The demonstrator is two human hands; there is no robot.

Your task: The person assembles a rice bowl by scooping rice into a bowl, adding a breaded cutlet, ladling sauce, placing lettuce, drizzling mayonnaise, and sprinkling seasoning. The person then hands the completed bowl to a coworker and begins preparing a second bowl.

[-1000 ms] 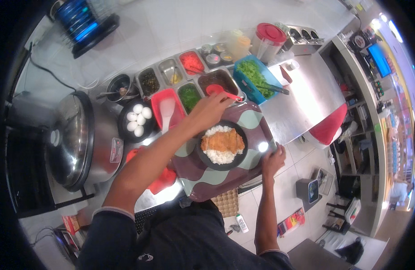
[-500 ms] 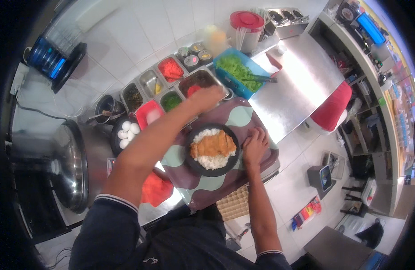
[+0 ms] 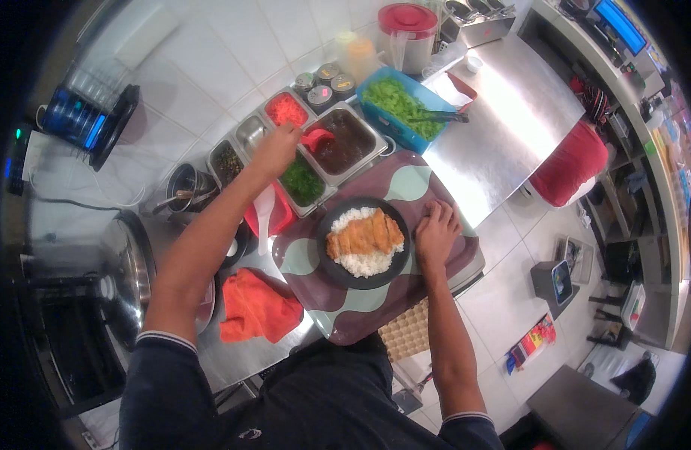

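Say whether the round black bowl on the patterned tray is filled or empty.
Filled: white rice and a golden breaded cutlet sit in the bowl.

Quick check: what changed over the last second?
The left hand, holding the red ladle, swung from right of its scoop to left. The right hand let go of the right rim of the tray and moved inward onto it. The filled black bowl stayed on the tray.
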